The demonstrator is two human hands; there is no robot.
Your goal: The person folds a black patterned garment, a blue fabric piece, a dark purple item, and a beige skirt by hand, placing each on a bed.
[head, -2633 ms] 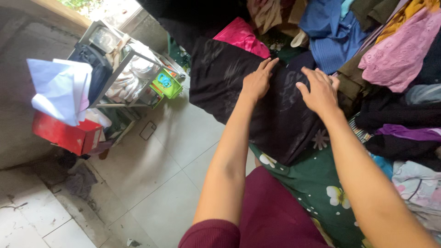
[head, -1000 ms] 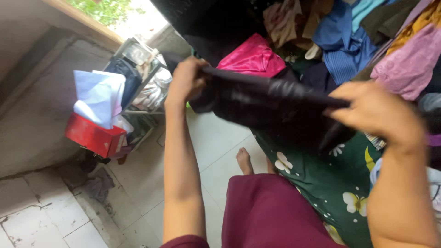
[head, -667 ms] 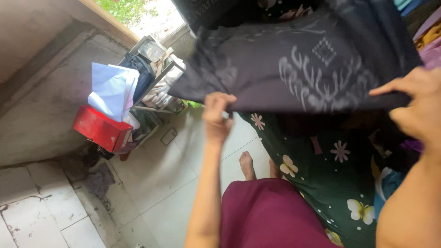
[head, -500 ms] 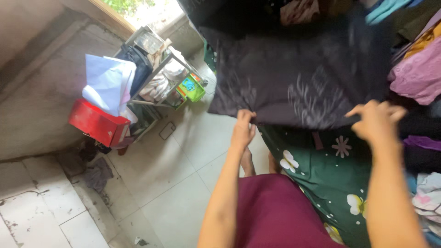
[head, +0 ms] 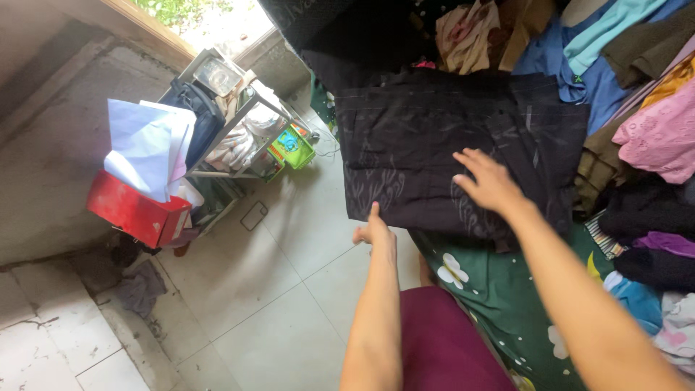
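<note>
Black patterned cloth [head: 434, 145] now lies flat (right hand [head: 489, 181] pressing it).

Two hands: the left hand [head: 375, 232] and the right hand [head: 489, 181]. One black patterned cloth [head: 413, 137] lies under the right (the left at its near edge). Left of the hands: one red box [head: 130, 211], one metal rack [head: 232, 123], one green plastic basket [head: 292, 148].
</note>
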